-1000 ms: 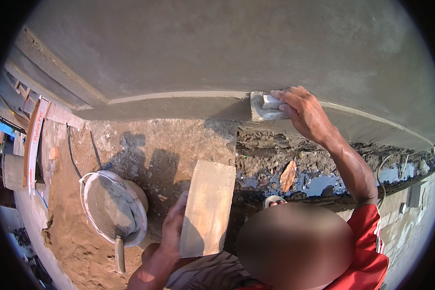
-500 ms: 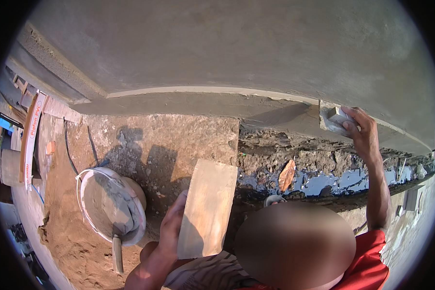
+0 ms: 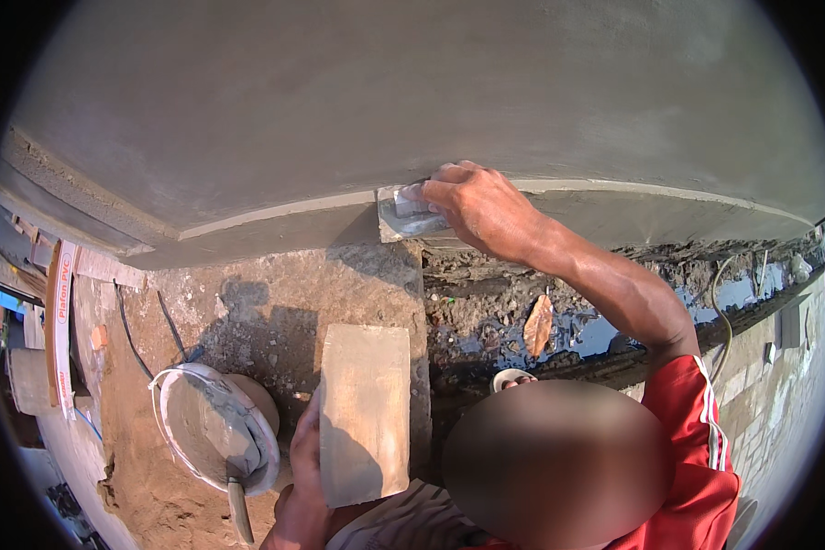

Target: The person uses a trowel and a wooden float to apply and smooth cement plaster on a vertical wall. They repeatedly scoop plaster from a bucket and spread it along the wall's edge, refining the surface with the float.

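Observation:
My right hand [image 3: 486, 209] grips a small rectangular plastering trowel [image 3: 407, 216] by its block handle. The blade lies against the narrow grey plastered band at the foot of the wall [image 3: 412, 92], just under a pale ledge line. Low in front of me, my left hand [image 3: 308, 449] holds a flat rectangular board [image 3: 367, 412] by its left edge; its fingers are partly hidden behind it. Smears of dried mortar mark the board's pale face. To the left stands a white bucket [image 3: 268, 431] with grey mortar inside, and a wooden-handled tool [image 3: 238, 513] leans in it.
A muddy ditch with dark water [image 3: 596, 337] runs below the wall on the right, with a brown dry leaf [image 3: 538, 326] in it. Rough concrete [image 3: 275, 321] and sandy soil lie left of it. A long white-and-brown packaged panel [image 3: 62, 321] stands at far left.
My right hand has slid the trowel left along the wall's lower band, from the right side to near the middle. The board in my left hand has shifted slightly left and turned more upright.

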Available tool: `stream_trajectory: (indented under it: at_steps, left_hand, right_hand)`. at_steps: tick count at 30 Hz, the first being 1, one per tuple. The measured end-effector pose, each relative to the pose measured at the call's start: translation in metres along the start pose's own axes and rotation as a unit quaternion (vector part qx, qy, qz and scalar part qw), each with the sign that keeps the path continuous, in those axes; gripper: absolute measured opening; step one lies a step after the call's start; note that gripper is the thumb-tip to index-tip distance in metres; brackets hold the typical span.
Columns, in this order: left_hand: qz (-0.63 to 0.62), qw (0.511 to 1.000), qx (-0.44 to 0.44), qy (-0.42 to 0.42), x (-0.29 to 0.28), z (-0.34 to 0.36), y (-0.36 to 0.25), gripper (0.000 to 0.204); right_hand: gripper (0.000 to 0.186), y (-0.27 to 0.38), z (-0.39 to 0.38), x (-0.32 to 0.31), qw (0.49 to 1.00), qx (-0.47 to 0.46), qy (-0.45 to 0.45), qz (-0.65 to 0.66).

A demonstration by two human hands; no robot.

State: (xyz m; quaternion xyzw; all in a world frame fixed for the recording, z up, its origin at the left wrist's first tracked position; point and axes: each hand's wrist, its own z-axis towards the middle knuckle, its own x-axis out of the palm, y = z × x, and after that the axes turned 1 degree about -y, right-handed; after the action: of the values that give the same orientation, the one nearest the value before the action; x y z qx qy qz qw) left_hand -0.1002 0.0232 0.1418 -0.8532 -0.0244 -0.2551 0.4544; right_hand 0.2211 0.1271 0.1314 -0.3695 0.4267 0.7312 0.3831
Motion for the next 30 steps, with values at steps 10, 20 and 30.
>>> stream_trajectory:
  at_steps: [10,20,30]
  left_hand:
    - [0.028,0.999,-0.028,0.008,-0.007,0.016,0.01,0.06]
    - [0.009,0.998,-0.052,0.016,-0.004,0.025,0.014,0.059]
    - [-0.009,1.0,-0.022,-0.017,0.0,0.002,0.005,0.057]
  right_hand:
    - [0.031,-0.071,-0.13,-0.118,0.97,0.241,-0.007,0.021]
    - [0.037,-0.036,-0.156,-0.029,0.991,0.032,-0.123,-0.035]
    - [0.039,-0.042,-0.082,0.063,0.968,-0.084,-0.2,-0.127]
